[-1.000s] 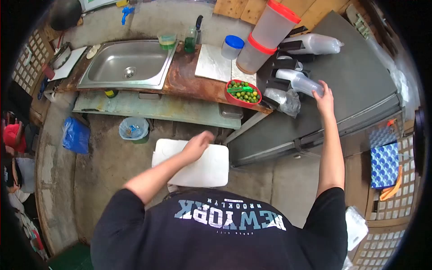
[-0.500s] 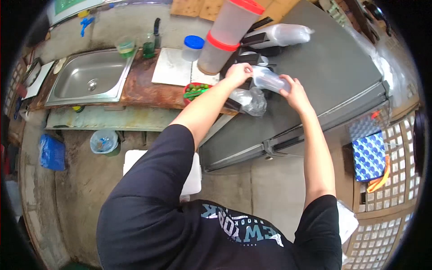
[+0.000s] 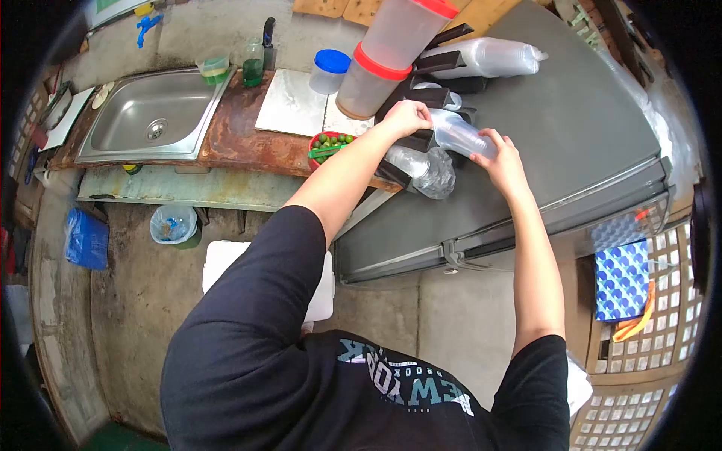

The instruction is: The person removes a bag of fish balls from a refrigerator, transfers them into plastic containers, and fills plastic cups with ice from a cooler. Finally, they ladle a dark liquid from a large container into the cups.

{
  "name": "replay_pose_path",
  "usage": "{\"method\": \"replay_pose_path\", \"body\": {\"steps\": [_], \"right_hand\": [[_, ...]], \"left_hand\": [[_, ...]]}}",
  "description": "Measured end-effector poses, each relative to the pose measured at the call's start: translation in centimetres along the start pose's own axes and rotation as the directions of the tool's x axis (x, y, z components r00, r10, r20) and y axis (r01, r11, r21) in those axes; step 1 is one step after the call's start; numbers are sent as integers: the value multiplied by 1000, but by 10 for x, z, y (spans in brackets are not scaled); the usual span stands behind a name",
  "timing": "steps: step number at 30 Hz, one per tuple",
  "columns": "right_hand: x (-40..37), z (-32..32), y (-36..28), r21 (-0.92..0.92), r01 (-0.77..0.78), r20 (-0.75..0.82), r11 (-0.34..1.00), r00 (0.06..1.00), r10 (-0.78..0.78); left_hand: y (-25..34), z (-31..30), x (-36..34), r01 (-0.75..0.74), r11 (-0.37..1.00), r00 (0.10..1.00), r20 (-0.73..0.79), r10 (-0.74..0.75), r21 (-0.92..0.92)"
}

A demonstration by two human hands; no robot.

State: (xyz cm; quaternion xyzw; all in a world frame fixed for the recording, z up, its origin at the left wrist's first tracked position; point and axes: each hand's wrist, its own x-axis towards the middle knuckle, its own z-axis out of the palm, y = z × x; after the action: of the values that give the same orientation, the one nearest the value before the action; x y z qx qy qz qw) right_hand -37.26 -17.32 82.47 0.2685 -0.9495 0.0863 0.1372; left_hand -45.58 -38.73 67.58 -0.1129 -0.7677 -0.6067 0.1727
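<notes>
A stack of clear plastic cups (image 3: 460, 135) lies on its side between my two hands, pointing right and slightly down. My left hand (image 3: 408, 119) is closed in a pinch at the stack's left end, beside a black holder (image 3: 444, 64). Around the other end, my right hand (image 3: 502, 159) has its thumb and fingers closed. Just below sits another stack of cups (image 3: 410, 161), partly wrapped in a clear plastic bag (image 3: 436, 177). Farther up, a longer bagged cup stack (image 3: 489, 59) rests in the holder's upper slot.
Tall containers with red lids (image 3: 374, 79) stand left of the holder, near a blue-lidded tub (image 3: 329, 71). A red bowl of small green fruit (image 3: 325, 140) is under my left forearm. The grey refrigerator (image 3: 571, 113) lies right, the steel sink (image 3: 154, 113) left.
The view has shifted slightly, so the counter items sit a little differently in it. Both hands stay on the cup stack, with little movement relative to the holder.
</notes>
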Motion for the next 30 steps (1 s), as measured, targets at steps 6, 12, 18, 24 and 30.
{"method": "replay_pose_path", "body": {"steps": [6,12,18,24,30], "right_hand": [[5,8,-5,-60,18,-35,998,999,-20],[-17,-32,-24,-92,9,-106,996,994,-19],[-134,-35,-39,767,-16,-142,642,971,194],[-225,97,-109,773,-490,513,404,857,58],[-183,103,-173,827,-259,479,499,789,-384]], "left_hand": [[-5,8,11,64,992,998,8,-65,111],[-13,10,12,122,960,960,-276,-49,254],[62,12,-144,11,750,999,42,23,-661],[70,0,-321,508,582,861,364,-355,-635],[101,-115,-378,261,863,879,262,-398,433]]}}
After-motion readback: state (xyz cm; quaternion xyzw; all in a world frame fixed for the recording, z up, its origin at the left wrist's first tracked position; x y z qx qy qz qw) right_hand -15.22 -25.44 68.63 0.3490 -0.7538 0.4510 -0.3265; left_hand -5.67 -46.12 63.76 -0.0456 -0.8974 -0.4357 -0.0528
